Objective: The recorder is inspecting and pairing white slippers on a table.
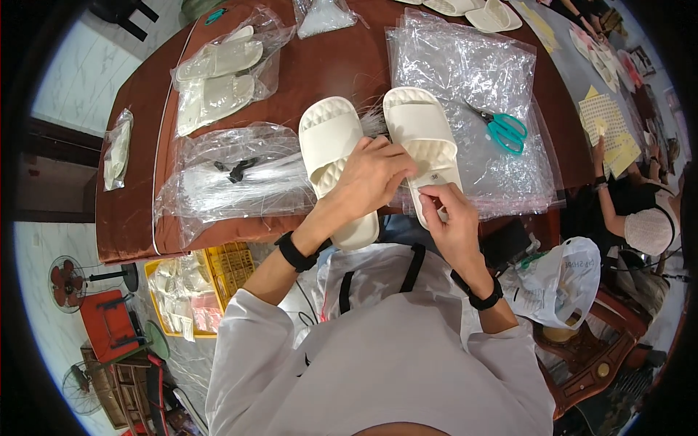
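Observation:
A pair of cream slippers lies at the table's near edge, toes pointing away, a left slipper and a right slipper. Between them, my left hand has its fingers curled together beside the right slipper's strap; what they pinch is hidden. At the right slipper's heel, my right hand brings thumb and forefinger together near a small printed sticker. Anything between those fingertips is too small to make out. Left of the slippers, a clear bag holds a bundle of thin clear plastic strands with a black tie.
Teal-handled scissors rest on stacked clear plastic bags at right. Bagged slippers lie at the far left. A yellow crate with packets stands below the table, and a white plastic bag is at right. Another person works farther right.

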The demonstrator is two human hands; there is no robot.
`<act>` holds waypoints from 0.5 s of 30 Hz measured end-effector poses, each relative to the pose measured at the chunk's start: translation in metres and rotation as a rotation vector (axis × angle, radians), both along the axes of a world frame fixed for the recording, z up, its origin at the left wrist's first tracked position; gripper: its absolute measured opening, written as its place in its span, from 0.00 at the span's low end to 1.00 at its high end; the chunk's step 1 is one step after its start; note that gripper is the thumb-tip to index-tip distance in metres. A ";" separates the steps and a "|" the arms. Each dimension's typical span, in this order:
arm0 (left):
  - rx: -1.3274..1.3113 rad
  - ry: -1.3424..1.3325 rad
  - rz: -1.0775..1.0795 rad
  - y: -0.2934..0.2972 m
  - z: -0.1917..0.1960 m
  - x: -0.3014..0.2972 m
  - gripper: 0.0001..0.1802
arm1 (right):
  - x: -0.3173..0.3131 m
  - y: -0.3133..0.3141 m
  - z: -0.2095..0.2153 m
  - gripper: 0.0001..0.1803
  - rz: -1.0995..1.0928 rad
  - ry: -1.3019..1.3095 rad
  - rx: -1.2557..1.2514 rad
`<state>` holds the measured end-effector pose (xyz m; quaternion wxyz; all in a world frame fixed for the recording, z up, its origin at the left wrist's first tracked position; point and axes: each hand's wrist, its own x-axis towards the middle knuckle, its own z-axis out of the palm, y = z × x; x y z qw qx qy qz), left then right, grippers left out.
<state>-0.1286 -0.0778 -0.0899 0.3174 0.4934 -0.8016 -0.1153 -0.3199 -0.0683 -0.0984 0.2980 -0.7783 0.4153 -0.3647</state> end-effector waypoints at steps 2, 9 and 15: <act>0.005 0.000 -0.002 0.000 0.001 0.000 0.09 | 0.000 -0.001 -0.001 0.07 -0.035 -0.091 0.092; -0.014 -0.016 -0.018 0.000 0.002 -0.003 0.07 | -0.001 -0.011 -0.007 0.06 -0.033 -0.147 0.203; 0.080 0.037 -0.056 0.001 0.008 -0.003 0.06 | 0.003 -0.015 -0.007 0.06 -0.075 -0.106 0.164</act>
